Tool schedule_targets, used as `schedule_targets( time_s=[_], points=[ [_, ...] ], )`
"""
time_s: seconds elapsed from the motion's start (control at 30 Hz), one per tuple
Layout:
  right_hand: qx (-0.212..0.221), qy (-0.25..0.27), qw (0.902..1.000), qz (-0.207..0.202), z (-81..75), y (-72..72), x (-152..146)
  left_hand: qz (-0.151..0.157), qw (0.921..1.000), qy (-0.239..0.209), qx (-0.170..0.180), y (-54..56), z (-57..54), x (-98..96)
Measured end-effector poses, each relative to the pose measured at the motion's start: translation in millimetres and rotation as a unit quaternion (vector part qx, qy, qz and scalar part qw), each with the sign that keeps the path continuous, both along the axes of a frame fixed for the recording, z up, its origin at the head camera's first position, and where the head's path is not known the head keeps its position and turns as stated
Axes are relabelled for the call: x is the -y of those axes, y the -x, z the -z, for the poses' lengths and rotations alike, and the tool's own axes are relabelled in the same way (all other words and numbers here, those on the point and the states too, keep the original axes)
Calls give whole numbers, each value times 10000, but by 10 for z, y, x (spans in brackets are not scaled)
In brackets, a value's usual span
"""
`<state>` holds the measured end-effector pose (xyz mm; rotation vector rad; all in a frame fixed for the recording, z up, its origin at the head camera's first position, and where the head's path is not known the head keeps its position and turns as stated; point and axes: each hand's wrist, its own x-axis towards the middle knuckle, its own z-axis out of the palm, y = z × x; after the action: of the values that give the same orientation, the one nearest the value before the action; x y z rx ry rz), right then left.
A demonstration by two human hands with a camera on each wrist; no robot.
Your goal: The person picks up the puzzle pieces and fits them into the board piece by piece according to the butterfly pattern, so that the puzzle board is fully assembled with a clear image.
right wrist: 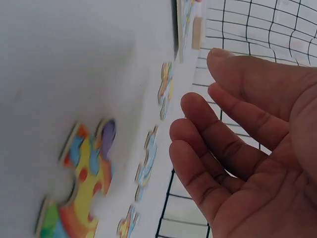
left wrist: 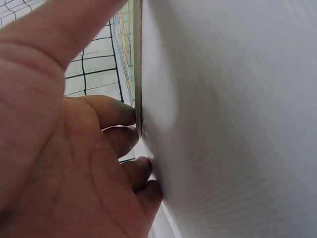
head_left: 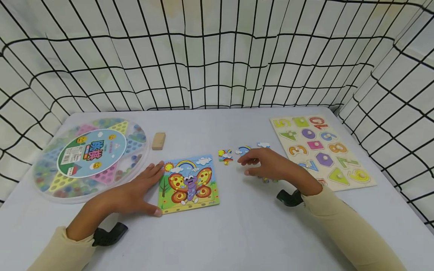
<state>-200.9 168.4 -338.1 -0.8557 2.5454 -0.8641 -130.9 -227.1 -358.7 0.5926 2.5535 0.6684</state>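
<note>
A butterfly picture puzzle (head_left: 190,184) lies flat near the middle of the table. My left hand (head_left: 132,195) touches its left side, fingertips at the upper corner and thumb at the lower one; in the left wrist view, fingertips (left wrist: 128,141) meet the board's edge. Above the loose jigsaw pieces to the right, my right hand (head_left: 268,163) hovers with relaxed, slightly bent fingers, holding nothing. Those pieces include a sun-and-butterfly piece (head_left: 224,155), a rainbow piece (head_left: 243,150) and a cloud piece (head_left: 263,144). A yellow-and-orange piece (right wrist: 86,183), partly hidden by the hand from above, shows in the right wrist view.
At left lies a round, clear-rimmed marble game board (head_left: 91,158). Beside it is a small wooden block (head_left: 158,141). A number-and-shape peg board (head_left: 323,150) lies at right. Black wire mesh (head_left: 217,56) surrounds the table's back and sides.
</note>
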Motion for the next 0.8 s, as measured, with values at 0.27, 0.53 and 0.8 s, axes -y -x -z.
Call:
schedule_targets(
  time_s=[0.27,0.53,0.8],
  points=[
    [1,-121,9996,241,118,-16,-273,41,10000,35,-31,-15,17,13],
    [-56,-284,9983,502,160,-63,-463,-59,9999,135,-9,-11,9,0],
    [-167,-323,9980,523,173,-105,-549,-81,9999,136,20,-15,-12,-9]
  ],
)
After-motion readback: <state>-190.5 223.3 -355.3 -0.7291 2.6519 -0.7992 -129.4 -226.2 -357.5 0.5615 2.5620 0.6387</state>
